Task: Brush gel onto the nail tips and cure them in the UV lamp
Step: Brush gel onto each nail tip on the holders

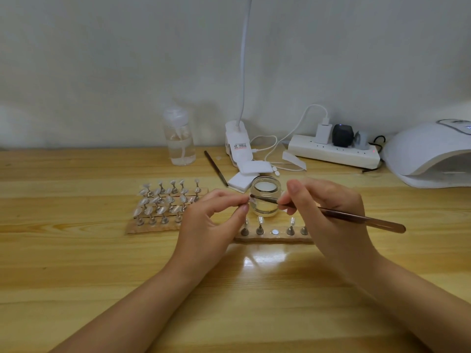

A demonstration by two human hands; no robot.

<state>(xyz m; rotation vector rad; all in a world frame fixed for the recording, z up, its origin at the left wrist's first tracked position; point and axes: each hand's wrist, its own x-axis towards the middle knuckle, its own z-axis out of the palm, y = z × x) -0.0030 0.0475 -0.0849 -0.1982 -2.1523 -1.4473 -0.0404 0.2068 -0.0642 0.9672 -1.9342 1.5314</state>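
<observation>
Fingers (285,200) of right hand (328,215) grip brush (331,212) (tip on nail tip (252,200)).

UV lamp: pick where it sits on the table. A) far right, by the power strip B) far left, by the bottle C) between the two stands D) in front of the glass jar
A: the UV lamp sits at the table's far right edge, just right of the power strip.

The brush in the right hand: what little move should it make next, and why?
Probably a short stroke along the nail tip. The brush, held by the right hand, already has its tip at the nail tip pinched in the left hand, in front of the open gel jar.
</observation>
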